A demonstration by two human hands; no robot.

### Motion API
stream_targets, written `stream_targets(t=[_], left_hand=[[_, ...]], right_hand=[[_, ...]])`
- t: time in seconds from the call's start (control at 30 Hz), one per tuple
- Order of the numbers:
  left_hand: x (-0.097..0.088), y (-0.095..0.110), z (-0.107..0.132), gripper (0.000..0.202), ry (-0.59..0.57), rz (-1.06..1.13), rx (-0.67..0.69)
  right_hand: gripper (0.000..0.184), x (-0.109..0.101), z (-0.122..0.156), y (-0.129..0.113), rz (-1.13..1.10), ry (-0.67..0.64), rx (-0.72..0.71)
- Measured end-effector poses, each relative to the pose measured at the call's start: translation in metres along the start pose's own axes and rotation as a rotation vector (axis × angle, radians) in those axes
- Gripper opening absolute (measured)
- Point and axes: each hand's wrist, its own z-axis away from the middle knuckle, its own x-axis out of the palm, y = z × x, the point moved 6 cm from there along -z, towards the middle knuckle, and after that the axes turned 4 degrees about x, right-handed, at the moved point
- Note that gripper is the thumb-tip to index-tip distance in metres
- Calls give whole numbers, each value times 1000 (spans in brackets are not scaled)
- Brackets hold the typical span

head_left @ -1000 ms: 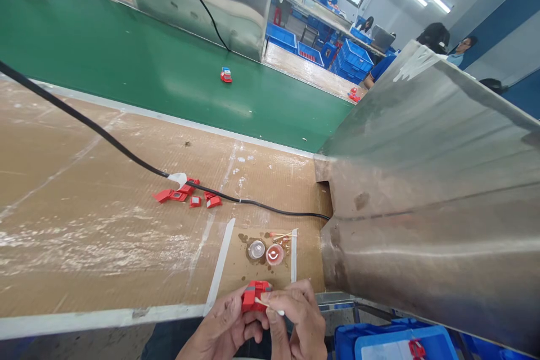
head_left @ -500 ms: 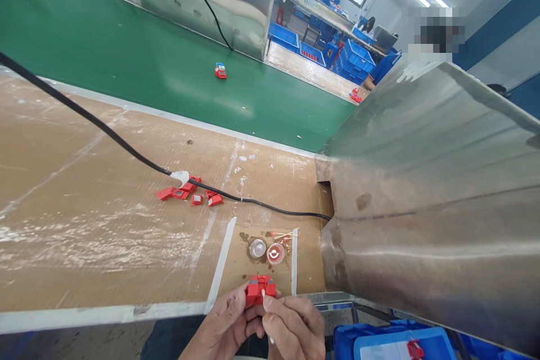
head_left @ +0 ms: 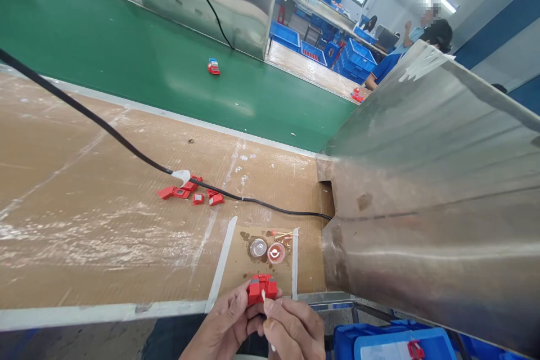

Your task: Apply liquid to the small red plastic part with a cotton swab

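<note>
My left hand is closed around a red plastic toy car part with grey patches, held up at the table's front edge. In my right hand a cotton swab is pinched between thumb and fingers, its white tip against the red part. Just beyond them, two small round cups stand on a stained cardboard patch: one with clear liquid, the other with reddish liquid. Beside the cups lie some thin sticks with reddish tips.
Several red plastic pieces lie by a black cable that crosses the table. Behind runs a green conveyor belt carrying a toy car. A metal partition rises at right, with a blue bin below. A person sits beyond it.
The toy car on the green belt has moved a little to the left. Both hands stay almost in place, with the swab tip still at the red part.
</note>
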Motion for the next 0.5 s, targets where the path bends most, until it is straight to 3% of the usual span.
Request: stream_targets(t=[0.07,0.13,0.27,0.37,0.5], left_hand=[[-2,0,-1,49,8,7,4],[-3,1,-1,54,2,8,9],[-2,6,1,57,-24,51,-5],[-2,8,4,57,-21,104,-26],[-4,7,6,59,-11,134,-17]], right_hand=[[22,-7,6,6,-60,116,119],[17,-13,13,17,-180,191,349],[11,-17,27,49,-535,227,815],[13,-16,27,69,-634,148,915],[12,-12,12,80,-449,29,842]])
